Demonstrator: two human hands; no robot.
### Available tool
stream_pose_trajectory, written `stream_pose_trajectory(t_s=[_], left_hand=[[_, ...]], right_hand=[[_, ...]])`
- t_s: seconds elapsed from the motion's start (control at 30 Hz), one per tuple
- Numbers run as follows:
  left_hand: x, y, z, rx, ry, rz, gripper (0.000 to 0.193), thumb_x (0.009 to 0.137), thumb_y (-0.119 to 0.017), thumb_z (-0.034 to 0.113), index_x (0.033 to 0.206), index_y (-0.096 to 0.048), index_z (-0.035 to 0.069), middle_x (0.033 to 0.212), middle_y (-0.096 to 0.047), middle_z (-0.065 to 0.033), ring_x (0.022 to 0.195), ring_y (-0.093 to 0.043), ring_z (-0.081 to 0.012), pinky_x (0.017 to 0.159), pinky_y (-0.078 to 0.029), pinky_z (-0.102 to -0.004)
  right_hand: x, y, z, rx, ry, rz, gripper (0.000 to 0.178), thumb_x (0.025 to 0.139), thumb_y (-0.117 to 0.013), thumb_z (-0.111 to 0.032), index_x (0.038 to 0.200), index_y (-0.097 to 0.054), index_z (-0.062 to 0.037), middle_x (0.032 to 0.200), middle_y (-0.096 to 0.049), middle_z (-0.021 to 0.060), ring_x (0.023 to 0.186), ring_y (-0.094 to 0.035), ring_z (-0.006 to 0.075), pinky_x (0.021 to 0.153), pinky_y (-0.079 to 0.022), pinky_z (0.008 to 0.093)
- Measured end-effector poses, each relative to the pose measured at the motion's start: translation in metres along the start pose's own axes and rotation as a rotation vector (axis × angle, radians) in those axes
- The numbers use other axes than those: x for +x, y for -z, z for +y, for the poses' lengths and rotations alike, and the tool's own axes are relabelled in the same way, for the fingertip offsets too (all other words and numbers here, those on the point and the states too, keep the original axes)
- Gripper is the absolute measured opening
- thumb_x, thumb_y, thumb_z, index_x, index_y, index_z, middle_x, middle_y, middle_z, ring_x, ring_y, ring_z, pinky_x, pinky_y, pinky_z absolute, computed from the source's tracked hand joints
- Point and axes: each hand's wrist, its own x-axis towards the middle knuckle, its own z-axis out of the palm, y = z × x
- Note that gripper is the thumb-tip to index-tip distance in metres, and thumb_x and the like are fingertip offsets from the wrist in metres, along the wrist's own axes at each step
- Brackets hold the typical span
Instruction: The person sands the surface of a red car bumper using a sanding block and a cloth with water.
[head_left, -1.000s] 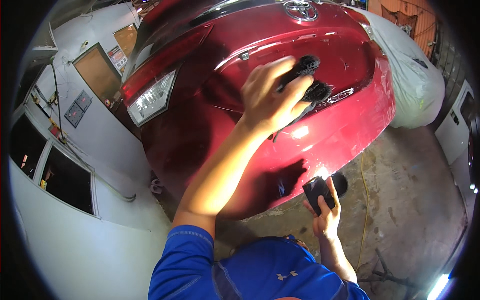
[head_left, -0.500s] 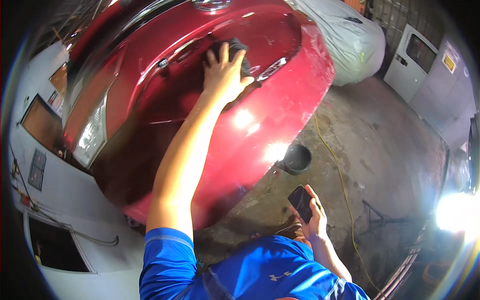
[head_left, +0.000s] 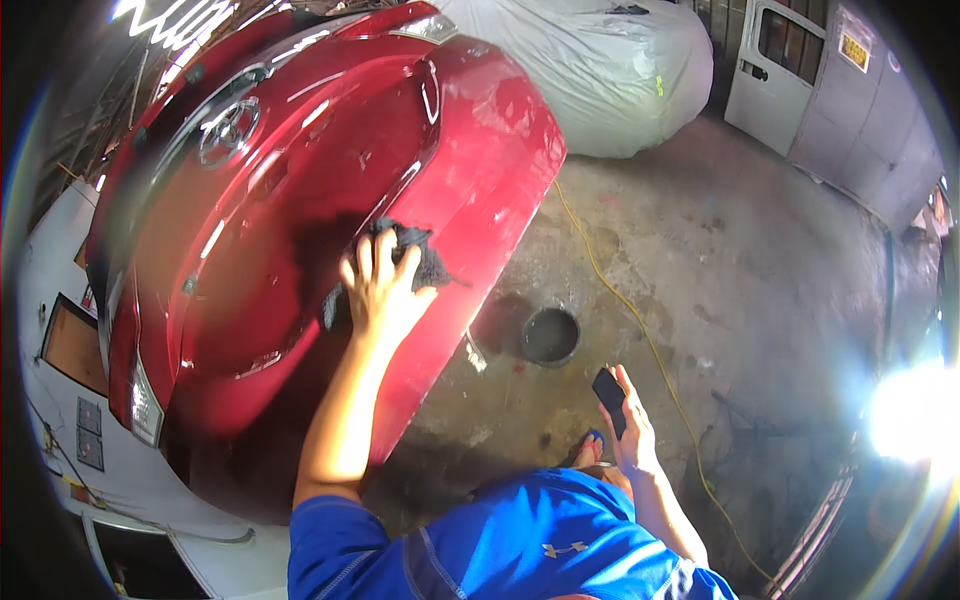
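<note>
My left hand (head_left: 382, 298) presses a dark grey cloth (head_left: 430, 265) against the red rear panel of a car (head_left: 480, 150). Its fingers are spread and bent over the cloth, which bunches out past the fingertips and the thumb. The cloth lies near a ridge below the recess in the panel. Lower and to the right, my right hand (head_left: 637, 432) grips a flat black rectangular thing (head_left: 610, 398), phone-like in shape, away from the car. Thumb and fingers close round its edges; its exact kind I cannot make out.
A dark round bucket (head_left: 551, 336) stands on the concrete floor beside the car. A yellow cord (head_left: 640, 320) runs across the floor. At the right shines a bright work lamp (head_left: 915, 420). A covered car (head_left: 610, 80) and a loose grey door (head_left: 775, 70) stand behind.
The left hand and cloth have moved down the red panel, out of the recess toward its lower ridge. My view has shifted, showing more floor. The right hand keeps the black thing, now turned more edge-on.
</note>
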Motion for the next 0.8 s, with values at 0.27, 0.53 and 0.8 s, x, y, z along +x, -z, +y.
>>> stream_pose_trajectory(t_s=[0.27,0.53,0.8], left_hand=[[-0.026,-0.035,0.061,-0.041,0.141,0.160,0.044,0.067,-0.092,0.030,0.096,-0.067,0.009,0.140,-0.055,-0.0133,0.130,-0.051,-0.0426,0.111,-0.038,-0.0682],[0.023,-0.024,0.018,0.157,0.243,0.467,0.026,0.081,-0.078,0.011,0.105,-0.071,0.015,0.137,-0.062,-0.0122,0.124,-0.057,-0.0421,0.105,-0.042,-0.0552],[0.016,-0.032,0.047,0.247,0.342,0.176,0.038,0.087,-0.072,0.051,0.114,-0.078,0.024,0.145,-0.055,-0.0126,0.138,-0.043,-0.0441,0.114,-0.029,-0.0631]], right_hand=[[0.128,-0.004,-0.056,-0.395,0.210,-0.219,0.073,0.115,-0.034,-0.047,0.169,-0.011,-0.0039,0.178,-0.006,0.0143,0.164,-0.003,0.0269,0.131,-0.003,0.0464],[0.313,-0.148,-0.076,-1.086,1.089,-0.280,0.079,0.099,-0.062,-0.020,0.163,-0.023,0.0065,0.168,-0.022,0.0349,0.156,-0.014,0.0578,0.129,-0.013,0.0612],[0.411,-0.247,-0.084,-1.262,1.143,-0.414,0.079,0.102,-0.057,-0.033,0.162,-0.025,0.0065,0.169,-0.022,0.0321,0.158,-0.018,0.0505,0.128,-0.018,0.0604]])
